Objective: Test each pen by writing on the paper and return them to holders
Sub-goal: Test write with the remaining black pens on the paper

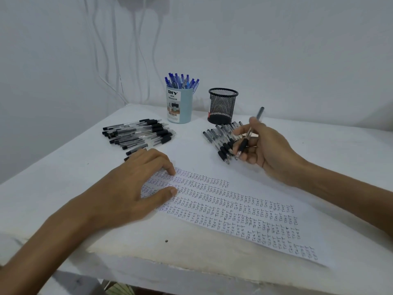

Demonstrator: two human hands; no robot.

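White covered the bench from edge to edge, set against a pale wall. Across its front lay the paper, a long sheet running from mid-bench toward the near right corner, filled with rows of the word "TEST" in dark ink, with some bluish rows at its far left end. The left hand lay flat and released on that far left end, fingers spread, fingertips and thumb pressing the sheet. The right hand hovered beyond the paper's far edge, grasping one black-grip pen between thumb and fingers, tip pointing down and clear of the sheet, its cap end tilted up and away.

Just behind the left hand a pile of black pens lay roughly parallel on the bench. A second pile of black pens was fanned out under and beside the right hand, just in front of the black mesh holder, whose contents could not be made out. Left of it, well apart from the piles, stood the pale blue holder labelled "DIY DESK ORGANIZER", packed with upright blue pens.
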